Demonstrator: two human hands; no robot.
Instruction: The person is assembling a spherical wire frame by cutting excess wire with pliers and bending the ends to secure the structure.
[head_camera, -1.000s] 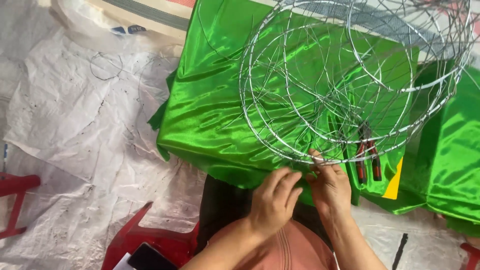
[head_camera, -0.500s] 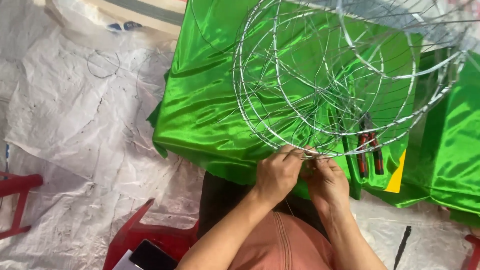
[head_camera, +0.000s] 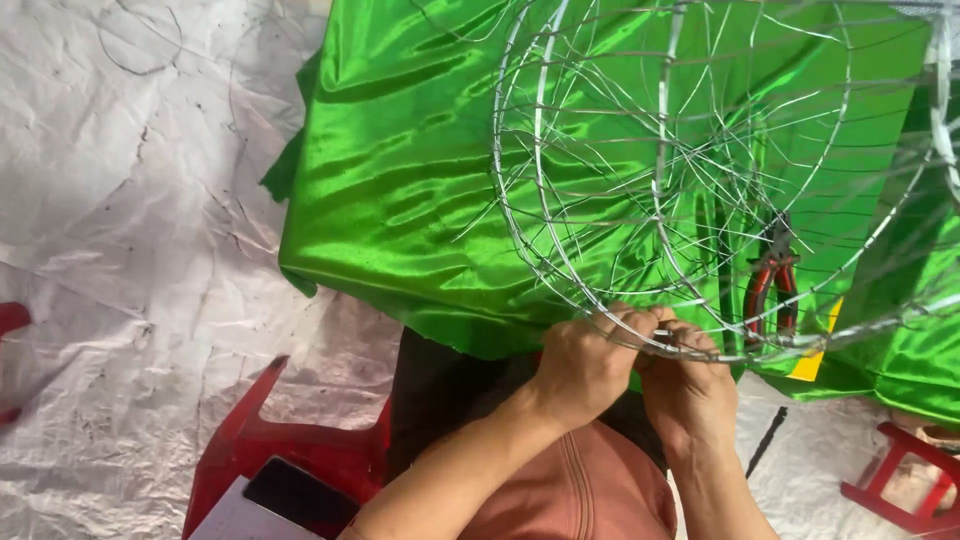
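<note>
**Wire ball half tied**

Big round frame of thin silver wire hoops (head_camera: 700, 170) lying over shiny green satin cloth (head_camera: 400, 190), already shaped. Left hand (head_camera: 585, 365) and right hand (head_camera: 685, 385) close together, both pinching its near rim. Joint hidden by fingers. Red-handled pliers (head_camera: 772, 285) lying unused under hoops. No boxes or bowls seen.

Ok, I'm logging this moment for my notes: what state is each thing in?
Wire frame: tilted, lower rim gripped by both hands.
Left hand: closed on the rim.
Right hand: closed on the rim, touching the left.
Pliers: shut, lying on the cloth.
Green cloth: spread out, creased.
Phone: screen dark, on the red stool.
</note>
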